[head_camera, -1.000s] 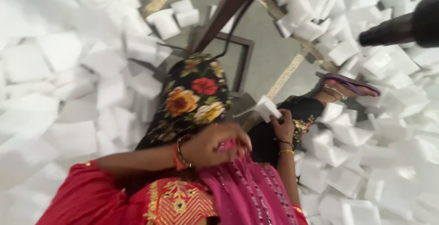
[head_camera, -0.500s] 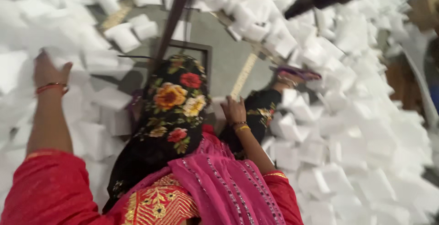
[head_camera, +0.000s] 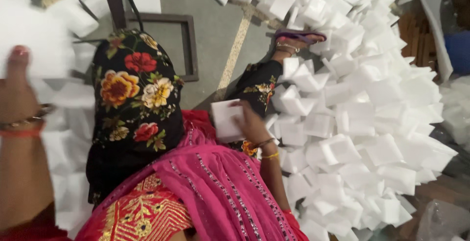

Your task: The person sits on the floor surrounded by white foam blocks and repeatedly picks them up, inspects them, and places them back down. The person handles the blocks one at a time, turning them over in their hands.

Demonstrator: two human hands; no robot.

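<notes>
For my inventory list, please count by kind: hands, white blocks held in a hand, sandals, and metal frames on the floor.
Hands: 2, left hand and right hand
Held block: 1, in the right hand's fingers; the left hand is too blurred to tell
Sandal: 1
Metal frame: 1
Total: 5
The loose pile is too many to count.

View: I have one head-worn camera only, so nothing is shared with a second view.
Direction: it looks steeply down over a pink scarf (head_camera: 220, 192) and floral-clad knee (head_camera: 134, 94) to the floor (head_camera: 215, 21).
Nearness: close; both arms enter from the lower edge.
Tilt: the picture leans slightly.
</notes>
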